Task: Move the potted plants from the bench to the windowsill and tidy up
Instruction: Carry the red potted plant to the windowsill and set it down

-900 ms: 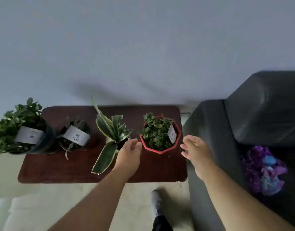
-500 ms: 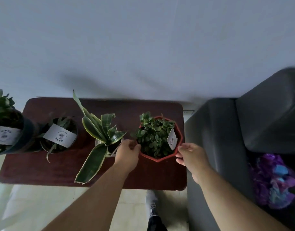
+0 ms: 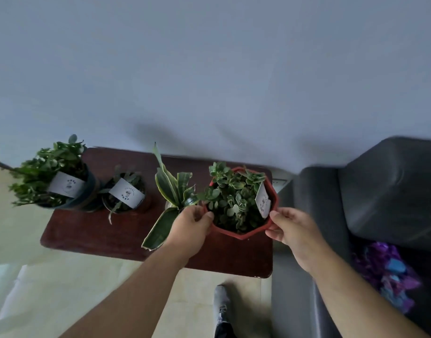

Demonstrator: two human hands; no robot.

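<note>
Gripped on both sides: red octagonal pot (image 3: 243, 232) with small-leaved green plant (image 3: 231, 201), at the right end of the dark wooden table (image 3: 92, 230); whether resting on the top or just clear of it could not be told. Left hand (image 3: 189, 226) clamped on the pot's left rim, thumb hooked over the edge, fingers (image 3: 197, 213) curled round the outside. Right hand (image 3: 291, 226) closed on the right rim, thumb on top beside the white label (image 3: 263, 200) stuck in the soil. Just left of the pot, touching its leaves: a snake plant (image 3: 171, 191) with one long leaf drooping toward the table's front edge. Farther left, a small dark pot (image 3: 124, 193) with a white label, then a larger dark pot (image 3: 63, 181) of bushy greenery at the table's left end. Right of the table, a dark grey sofa (image 3: 385, 191) with a purple bundle (image 3: 387, 272) on its seat. Below, a grey shoe (image 3: 220, 303) on pale floor.
</note>
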